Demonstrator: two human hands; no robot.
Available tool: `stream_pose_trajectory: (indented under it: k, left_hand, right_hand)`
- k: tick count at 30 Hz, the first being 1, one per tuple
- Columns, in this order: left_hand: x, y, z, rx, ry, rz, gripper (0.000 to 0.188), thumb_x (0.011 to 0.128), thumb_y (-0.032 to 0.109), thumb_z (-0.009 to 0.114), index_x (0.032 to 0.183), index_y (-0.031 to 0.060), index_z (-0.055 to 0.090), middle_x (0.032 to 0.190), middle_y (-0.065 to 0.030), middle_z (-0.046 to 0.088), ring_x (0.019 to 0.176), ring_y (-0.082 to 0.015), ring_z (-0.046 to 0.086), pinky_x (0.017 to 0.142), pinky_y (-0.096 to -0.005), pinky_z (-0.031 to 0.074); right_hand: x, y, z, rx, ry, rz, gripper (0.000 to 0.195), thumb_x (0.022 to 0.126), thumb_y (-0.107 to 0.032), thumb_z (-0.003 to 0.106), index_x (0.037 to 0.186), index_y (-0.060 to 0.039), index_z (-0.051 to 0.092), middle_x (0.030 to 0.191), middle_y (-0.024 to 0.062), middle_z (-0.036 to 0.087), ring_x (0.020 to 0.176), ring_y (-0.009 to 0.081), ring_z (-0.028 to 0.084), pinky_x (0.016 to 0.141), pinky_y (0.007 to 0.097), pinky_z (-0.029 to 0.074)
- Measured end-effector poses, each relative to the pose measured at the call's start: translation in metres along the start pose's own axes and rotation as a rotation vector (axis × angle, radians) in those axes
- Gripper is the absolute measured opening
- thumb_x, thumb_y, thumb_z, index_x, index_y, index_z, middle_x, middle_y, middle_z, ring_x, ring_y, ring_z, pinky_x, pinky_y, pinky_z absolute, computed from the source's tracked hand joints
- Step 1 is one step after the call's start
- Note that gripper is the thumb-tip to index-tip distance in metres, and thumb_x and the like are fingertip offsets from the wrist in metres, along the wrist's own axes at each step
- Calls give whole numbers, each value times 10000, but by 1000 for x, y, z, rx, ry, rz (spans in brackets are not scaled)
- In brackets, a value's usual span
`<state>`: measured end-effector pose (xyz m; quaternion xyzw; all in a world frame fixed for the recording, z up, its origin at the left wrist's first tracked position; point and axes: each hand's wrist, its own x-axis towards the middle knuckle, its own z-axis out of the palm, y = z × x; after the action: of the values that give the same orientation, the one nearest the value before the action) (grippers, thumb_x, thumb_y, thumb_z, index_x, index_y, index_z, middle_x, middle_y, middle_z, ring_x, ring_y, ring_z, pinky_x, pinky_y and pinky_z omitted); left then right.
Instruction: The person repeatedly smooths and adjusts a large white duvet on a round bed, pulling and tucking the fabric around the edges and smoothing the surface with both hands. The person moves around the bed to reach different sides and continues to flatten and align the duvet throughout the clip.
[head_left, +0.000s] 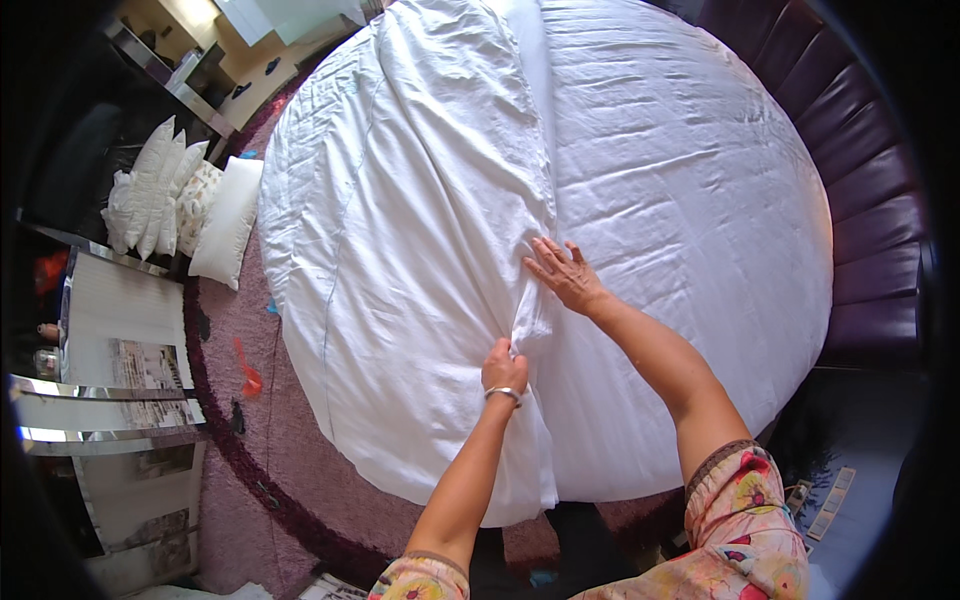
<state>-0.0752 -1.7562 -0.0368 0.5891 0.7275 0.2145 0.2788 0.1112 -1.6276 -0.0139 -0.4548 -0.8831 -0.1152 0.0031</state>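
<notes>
A white duvet cover (442, 247) lies in long folds over the left part of a round bed. My left hand (504, 370), with a bracelet at the wrist, is closed on a bunched fold of it near the edge. Creases fan out from that grip. Farther up the same edge, my right hand (564, 274) rests palm down with its fingers spread, touching the cloth. To the right of both hands the white fitted sheet (690, 247) covers the mattress, with shallow wrinkles across it.
A purple padded headboard (862, 172) curves along the right. White pillows (229, 221) stand stacked at the left beside a patterned cushion (199, 202). The mauve carpet (307, 420) carries a red scrap (250, 381). Slippers (272, 66) lie on the floor at upper left.
</notes>
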Motion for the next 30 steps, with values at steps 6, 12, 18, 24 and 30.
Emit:
stream_pose_trajectory:
  k: [6, 12, 18, 24, 30]
  left_hand:
    - [5, -32, -31, -1095, -312, -368, 115, 866, 57, 617, 981, 58, 612, 857, 4, 639, 742, -74, 576, 682, -240, 486]
    - [23, -25, -38, -621, -399, -358, 242, 821, 135, 622, 1037, 31, 595, 862, -34, 654, 772, -145, 608, 707, -298, 500]
    - [27, 58, -24, -61, 76, -9, 598, 758, 306, 699, 1238, 34, 469, 1086, -155, 597, 933, -318, 606, 777, -396, 507]
    - [50, 73, -5, 361, 32, -35, 476, 788, 301, 665, 1137, 52, 457, 1060, -141, 538, 1015, -329, 579, 779, -453, 507]
    - [46, 68, -7, 3, 52, 4, 153, 813, 145, 550, 949, 80, 525, 927, -152, 596, 881, -379, 593, 731, -489, 482]
  right_hand:
    - [47, 34, -4, 199, -79, -194, 331, 836, -134, 554, 1126, -262, 649, 1440, 40, 399, 1371, 220, 306, 1100, 472, 215]
    - [78, 44, -36, 265, -297, -351, 382, 721, -124, 655, 1087, -231, 666, 1368, 61, 454, 1354, 239, 328, 1097, 486, 236]
    - [68, 41, -18, 285, -157, -362, 235, 718, -196, 633, 936, -200, 719, 1162, 59, 560, 1223, 211, 449, 1068, 455, 285]
    - [68, 11, -13, 453, 137, -248, 97, 712, -113, 594, 748, -122, 684, 886, 16, 619, 1019, 180, 534, 993, 397, 336]
    - [53, 28, -2, 358, 242, -302, 224, 785, -116, 572, 1005, -157, 580, 1191, 38, 528, 1237, 197, 439, 1038, 386, 284]
